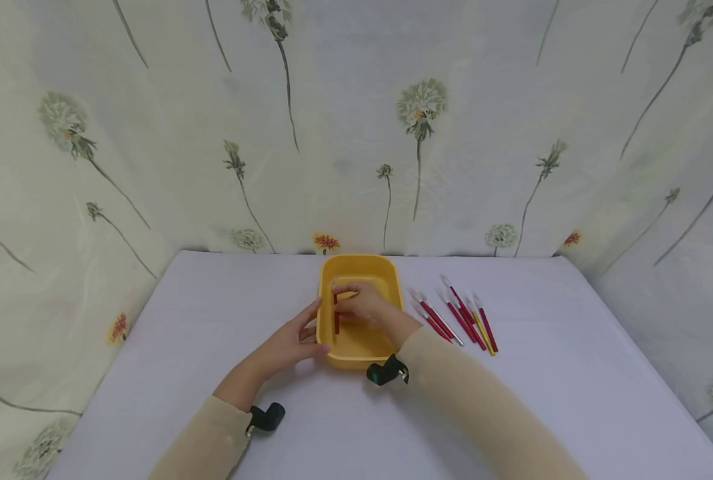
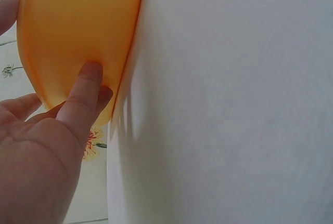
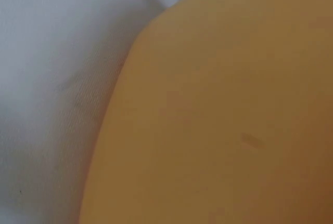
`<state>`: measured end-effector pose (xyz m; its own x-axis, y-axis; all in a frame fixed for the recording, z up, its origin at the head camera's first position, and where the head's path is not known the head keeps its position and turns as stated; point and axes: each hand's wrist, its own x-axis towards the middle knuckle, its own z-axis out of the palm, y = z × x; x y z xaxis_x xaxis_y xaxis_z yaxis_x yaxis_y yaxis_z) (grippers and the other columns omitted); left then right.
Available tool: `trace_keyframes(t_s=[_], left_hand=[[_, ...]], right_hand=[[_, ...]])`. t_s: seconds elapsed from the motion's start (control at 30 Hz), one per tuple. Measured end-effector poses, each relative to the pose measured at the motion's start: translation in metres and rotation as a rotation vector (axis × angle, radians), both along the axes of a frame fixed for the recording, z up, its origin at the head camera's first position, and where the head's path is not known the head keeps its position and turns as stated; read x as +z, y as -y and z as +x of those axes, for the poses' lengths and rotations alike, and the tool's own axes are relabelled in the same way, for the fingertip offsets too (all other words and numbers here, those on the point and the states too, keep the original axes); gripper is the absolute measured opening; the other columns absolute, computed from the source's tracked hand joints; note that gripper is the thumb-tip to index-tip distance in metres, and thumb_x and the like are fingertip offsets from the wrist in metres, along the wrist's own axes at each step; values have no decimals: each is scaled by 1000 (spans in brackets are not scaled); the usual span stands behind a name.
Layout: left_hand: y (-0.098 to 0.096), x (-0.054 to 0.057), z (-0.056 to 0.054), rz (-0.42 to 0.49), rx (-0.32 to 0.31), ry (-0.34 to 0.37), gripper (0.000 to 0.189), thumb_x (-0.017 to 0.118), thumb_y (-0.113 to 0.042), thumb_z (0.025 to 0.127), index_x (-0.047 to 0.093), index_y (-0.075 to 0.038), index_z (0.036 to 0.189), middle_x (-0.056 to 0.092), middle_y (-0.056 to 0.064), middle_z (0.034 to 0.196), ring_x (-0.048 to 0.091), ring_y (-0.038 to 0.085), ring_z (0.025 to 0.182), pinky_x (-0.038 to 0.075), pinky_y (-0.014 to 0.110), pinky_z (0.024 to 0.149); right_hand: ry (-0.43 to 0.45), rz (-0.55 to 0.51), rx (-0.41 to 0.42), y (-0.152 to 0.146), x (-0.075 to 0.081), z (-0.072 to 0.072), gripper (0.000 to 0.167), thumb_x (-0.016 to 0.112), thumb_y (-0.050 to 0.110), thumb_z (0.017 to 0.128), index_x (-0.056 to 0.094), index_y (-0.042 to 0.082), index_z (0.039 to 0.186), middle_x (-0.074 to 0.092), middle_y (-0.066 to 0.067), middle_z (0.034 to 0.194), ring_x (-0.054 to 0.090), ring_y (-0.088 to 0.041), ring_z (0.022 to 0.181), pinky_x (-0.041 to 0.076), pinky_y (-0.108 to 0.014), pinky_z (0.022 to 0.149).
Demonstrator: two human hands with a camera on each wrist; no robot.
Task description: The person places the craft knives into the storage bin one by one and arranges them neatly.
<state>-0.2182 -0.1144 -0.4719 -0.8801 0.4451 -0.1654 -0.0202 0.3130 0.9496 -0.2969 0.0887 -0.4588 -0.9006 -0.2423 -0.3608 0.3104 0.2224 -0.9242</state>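
Note:
A yellow plastic tray point(image 1: 360, 363) sits on the white table, its long sides running away from me. My left hand point(image 1: 289, 341) holds its left side, thumb and forefinger at the rim; in the left wrist view the other fingertips point(image 2: 91, 70) press the outer wall point(image 2: 78, 21). Inside the tray, my right hand point(image 1: 362, 305) reaches over to the left wall and pinches a red paintbrush point(image 1: 336, 323) that lies lengthwise there; the fingers partly cover it. Only the tray's outer wall point(image 3: 197, 115) fills the right wrist view, with the right hand's fingers hidden.
To the right of the tray lies a loose group of similar slim paintbrushes point(image 1: 464, 321), mostly red, with one silver and one yellow, their pale tips pointing away. Behind the table point(image 1: 230, 287) hangs a cloth point(image 1: 344, 133) printed with dandelions.

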Motion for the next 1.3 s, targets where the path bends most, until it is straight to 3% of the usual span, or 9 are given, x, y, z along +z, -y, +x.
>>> trace_keyframes(t_s=[0.3,1.3], left_hand=[[0,-1,0,-2,0,7,94,76,-34,89,16,-28,162,20,-6,166,42,25,142,43,44,108],[0,-5,-3,-25,16,7,95,78,-34,88,17,-31,161,21,-5,166,42,27,142,43,46,108]], right_hand=[[7,59,52,2,-6,2,34,65,-1,95,66,4,129,67,-15,111,70,-21,86,59,-33,84],[4,72,-8,1,-11,2,27,67,-5,92,70,-1,118,69,-15,103,71,-22,84,60,-33,80]])
